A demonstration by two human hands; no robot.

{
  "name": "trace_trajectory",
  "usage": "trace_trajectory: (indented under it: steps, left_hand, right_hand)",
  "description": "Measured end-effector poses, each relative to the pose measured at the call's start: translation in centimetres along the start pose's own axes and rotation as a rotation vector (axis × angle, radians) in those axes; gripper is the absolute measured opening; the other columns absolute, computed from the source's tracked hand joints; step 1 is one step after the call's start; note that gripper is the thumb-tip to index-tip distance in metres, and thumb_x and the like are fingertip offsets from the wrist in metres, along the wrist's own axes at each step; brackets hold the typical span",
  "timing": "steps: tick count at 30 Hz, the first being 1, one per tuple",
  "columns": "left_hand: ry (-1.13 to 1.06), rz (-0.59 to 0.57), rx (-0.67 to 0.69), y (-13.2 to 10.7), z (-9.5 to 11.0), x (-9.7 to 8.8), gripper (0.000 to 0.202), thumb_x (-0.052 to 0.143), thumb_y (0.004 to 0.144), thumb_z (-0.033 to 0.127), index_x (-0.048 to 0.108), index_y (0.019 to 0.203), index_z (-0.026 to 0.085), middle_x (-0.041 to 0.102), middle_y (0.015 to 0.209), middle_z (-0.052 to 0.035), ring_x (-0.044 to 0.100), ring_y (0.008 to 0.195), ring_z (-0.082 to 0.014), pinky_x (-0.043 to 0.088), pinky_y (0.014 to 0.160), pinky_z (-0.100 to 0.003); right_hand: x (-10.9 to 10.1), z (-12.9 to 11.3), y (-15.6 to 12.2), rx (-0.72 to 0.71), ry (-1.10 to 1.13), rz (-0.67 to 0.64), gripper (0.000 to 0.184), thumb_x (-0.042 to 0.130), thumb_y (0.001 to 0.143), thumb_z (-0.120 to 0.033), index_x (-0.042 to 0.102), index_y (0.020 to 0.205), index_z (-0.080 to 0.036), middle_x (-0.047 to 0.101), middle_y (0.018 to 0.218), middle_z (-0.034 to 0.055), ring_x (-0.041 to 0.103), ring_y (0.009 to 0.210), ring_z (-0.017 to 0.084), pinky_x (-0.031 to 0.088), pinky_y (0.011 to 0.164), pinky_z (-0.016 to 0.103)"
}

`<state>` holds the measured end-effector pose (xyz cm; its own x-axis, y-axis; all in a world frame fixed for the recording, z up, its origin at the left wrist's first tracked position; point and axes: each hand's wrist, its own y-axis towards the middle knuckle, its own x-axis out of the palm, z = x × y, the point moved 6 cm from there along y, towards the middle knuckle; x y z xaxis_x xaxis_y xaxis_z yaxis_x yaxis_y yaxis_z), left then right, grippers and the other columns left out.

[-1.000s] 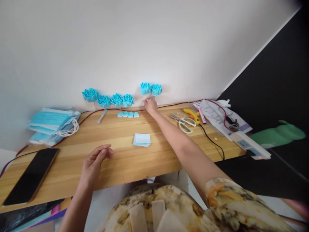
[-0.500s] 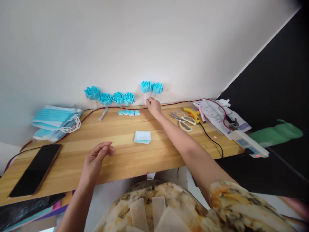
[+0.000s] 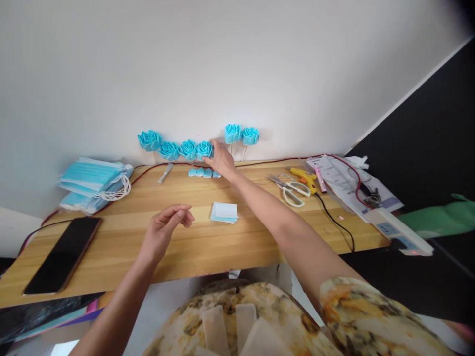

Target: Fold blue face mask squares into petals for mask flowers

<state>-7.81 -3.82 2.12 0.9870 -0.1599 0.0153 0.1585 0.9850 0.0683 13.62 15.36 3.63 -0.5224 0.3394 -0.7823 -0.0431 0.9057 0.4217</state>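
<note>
My right hand [image 3: 222, 159] reaches to the back of the table, its thumb and fingers at the right edge of a blue artificial flower [image 3: 204, 150]. That flower is the rightmost of a group against the wall, beside another blue flower [image 3: 188, 149]. Two more blue flowers [image 3: 232, 133] on thin stems lean on the wall to the right of the hand. Below it lie several small folded blue petals [image 3: 200, 172] in a row. My left hand [image 3: 171, 223] hovers over the table with fingers loosely curled together, nothing visible in them. Nearby is a stack of folded blue-white pieces [image 3: 224, 212].
Blue face masks [image 3: 92, 179] are piled at the left, behind a black phone [image 3: 63, 254]. Scissors [image 3: 291, 190], a yellow glue gun [image 3: 304, 179] and a pink marker [image 3: 320, 179] lie to the right. A power strip [image 3: 399, 231] sits at the right end; cables run along the back.
My right hand has moved left from a stem of the right-hand pair of flowers to the flower at the group's right end. My left hand has shifted slightly right and forward. The view has turned slightly.
</note>
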Motion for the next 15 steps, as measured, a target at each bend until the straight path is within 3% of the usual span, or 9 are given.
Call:
trace_trajectory:
  steps: [5,9,12,15]
  left_hand:
    - [0.022,-0.054,-0.014,0.4,0.1,1.1,0.029,0.070,0.086,0.045,0.075,0.093,0.016,0.072,0.073,-0.0049,0.062,0.066,-0.0157,0.053,0.067,-0.030]
    - [0.027,-0.132,-0.003,1.9,0.2,1.7,0.030,0.070,0.084,0.044,0.075,0.093,0.016,0.072,0.075,-0.0054,0.063,0.065,-0.0156,0.053,0.067,-0.030]
    - [0.053,-0.136,0.024,5.2,0.1,2.2,0.032,0.069,0.083,0.042,0.075,0.097,0.014,0.072,0.077,-0.0067,0.062,0.064,-0.0154,0.052,0.065,-0.030]
    - [0.145,-0.089,0.037,10.0,-0.4,3.4,0.033,0.061,0.085,0.031,0.073,0.108,0.011,0.071,0.079,-0.0056,0.059,0.061,-0.0133,0.050,0.063,-0.027]
  right_hand:
    - [1.2,-0.5,0.6,0.044,-0.055,0.000,0.047,0.050,0.095,-0.022,0.046,0.141,-0.016,0.062,0.137,0.0122,0.060,0.123,0.025,0.049,0.102,0.038]
    - [0.4,-0.8,0.9,0.043,-0.071,0.060,0.042,0.044,0.095,-0.019,0.050,0.136,-0.019,0.065,0.131,0.0098,0.061,0.119,0.024,0.050,0.098,0.036]
    - [-0.7,-1.2,1.1,0.042,-0.056,0.088,0.041,0.044,0.095,-0.019,0.050,0.135,-0.019,0.066,0.129,0.0095,0.061,0.119,0.025,0.051,0.097,0.035]
    - [-1.9,-1.8,1.4,0.063,-0.049,0.101,0.041,0.043,0.097,-0.020,0.049,0.138,-0.018,0.065,0.130,0.0105,0.062,0.117,0.026,0.052,0.096,0.036]
